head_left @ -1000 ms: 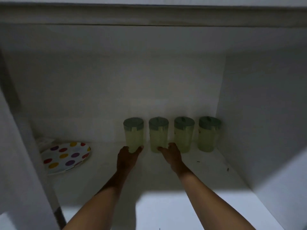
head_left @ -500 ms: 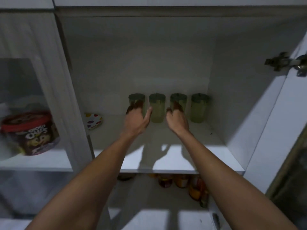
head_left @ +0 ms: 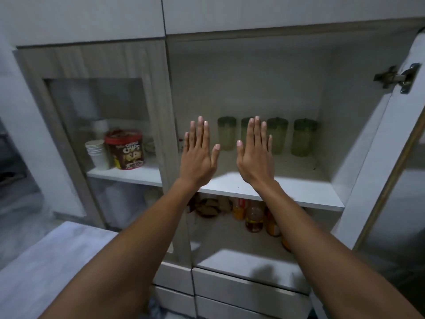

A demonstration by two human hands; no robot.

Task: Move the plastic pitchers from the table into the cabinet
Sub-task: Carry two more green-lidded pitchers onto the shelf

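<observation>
Several pale green plastic pitchers with dark green lids stand in a row at the back of the open cabinet's white shelf (head_left: 299,194): the leftmost pitcher (head_left: 226,134), one partly hidden behind my right hand, a third pitcher (head_left: 277,135) and the rightmost pitcher (head_left: 304,137). My left hand (head_left: 199,150) and my right hand (head_left: 254,151) are raised flat in front of the shelf, fingers straight and apart, holding nothing and well clear of the pitchers.
The cabinet door (head_left: 388,143) hangs open at the right. Behind a glass door to the left sit a chocolate cereal tub (head_left: 126,149) and stacked paper cups (head_left: 97,154). Bottles (head_left: 254,217) stand on the lower shelf. A grey table corner (head_left: 46,261) is lower left.
Both hands have let go of the pitchers and drawn back out of the cabinet, now held up flat. The view has pulled away, showing the whole cabinet.
</observation>
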